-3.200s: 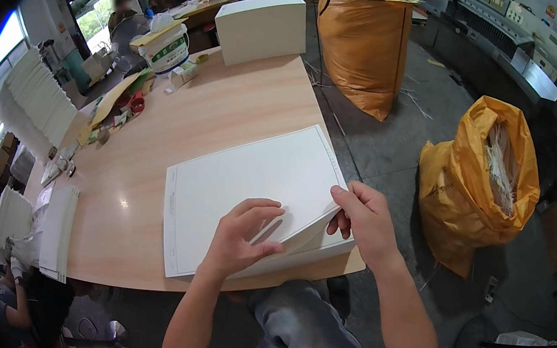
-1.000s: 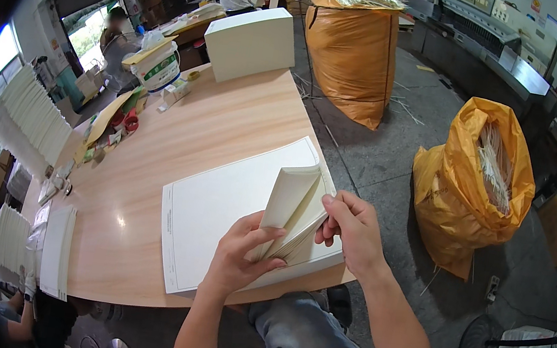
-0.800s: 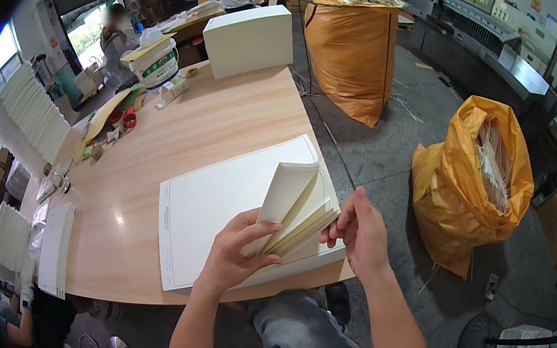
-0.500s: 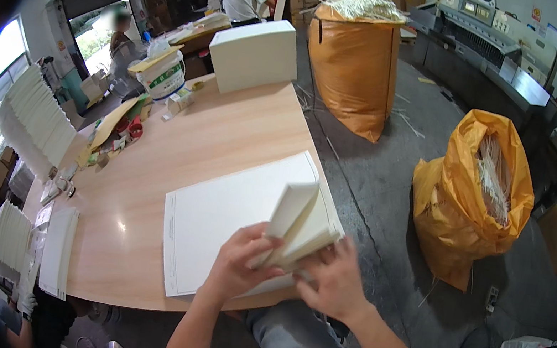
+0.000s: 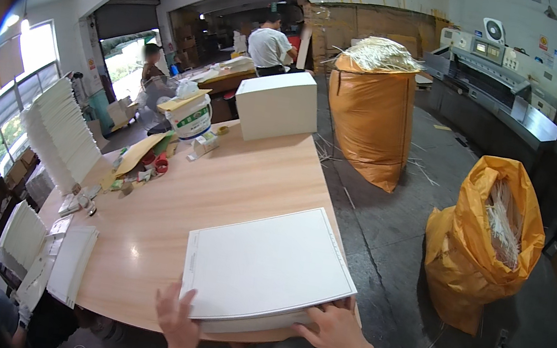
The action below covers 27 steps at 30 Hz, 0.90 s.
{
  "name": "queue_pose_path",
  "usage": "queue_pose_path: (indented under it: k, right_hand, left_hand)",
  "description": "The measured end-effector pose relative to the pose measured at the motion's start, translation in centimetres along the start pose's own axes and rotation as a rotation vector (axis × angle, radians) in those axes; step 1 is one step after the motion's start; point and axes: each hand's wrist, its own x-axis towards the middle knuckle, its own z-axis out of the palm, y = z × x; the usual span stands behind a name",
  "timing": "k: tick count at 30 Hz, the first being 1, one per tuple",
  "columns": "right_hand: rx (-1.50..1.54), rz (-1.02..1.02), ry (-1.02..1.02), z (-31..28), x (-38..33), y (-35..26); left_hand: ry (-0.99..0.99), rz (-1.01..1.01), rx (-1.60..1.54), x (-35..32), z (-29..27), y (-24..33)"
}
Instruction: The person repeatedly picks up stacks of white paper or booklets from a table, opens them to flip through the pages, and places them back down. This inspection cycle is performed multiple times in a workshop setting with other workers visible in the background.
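Observation:
A thick stack of white paper sheets (image 5: 265, 262) lies at the table's near right edge, its top sheet printed with a thin border line. By the stack's front left corner is my left hand (image 5: 179, 318), fingers spread and holding nothing. My right hand (image 5: 338, 330) rests against the front right side of the stack, thumb and fingers apart along its edge. Some of the right fingertips are hidden by the stack.
The wooden table (image 5: 155, 228) carries a large white block (image 5: 277, 109), a white bucket (image 5: 190, 117) and tall paper piles (image 5: 64, 135). Orange sacks of paper strips (image 5: 369, 123) stand on the floor at right. Two people are farther back; another is at lower left.
The folded-up sheets that both hands held now lie flat on the stack. My left hand has let go and moved to the left corner; the right has slid to the front edge.

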Motion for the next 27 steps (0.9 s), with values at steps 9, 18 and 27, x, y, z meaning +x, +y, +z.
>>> queue_pose_path:
  k: [9, 18, 27]
  right_hand:
    - [-0.141, -0.151, 0.364, 3.8, 0.0, 1.8]
    - [-0.134, -0.176, 0.365, 3.9, -0.1, 1.8]
    - [-0.237, -0.136, 0.35, 3.1, 0.1, 1.1]
  left_hand:
    - [-0.004, 0.161, -0.328, -4.2, -5.0, 5.2]
    - [-0.218, -0.957, -2.385, -8.4, -1.7, 4.1]
    - [-0.201, -1.236, -1.476, -2.8, -8.7, 4.2]
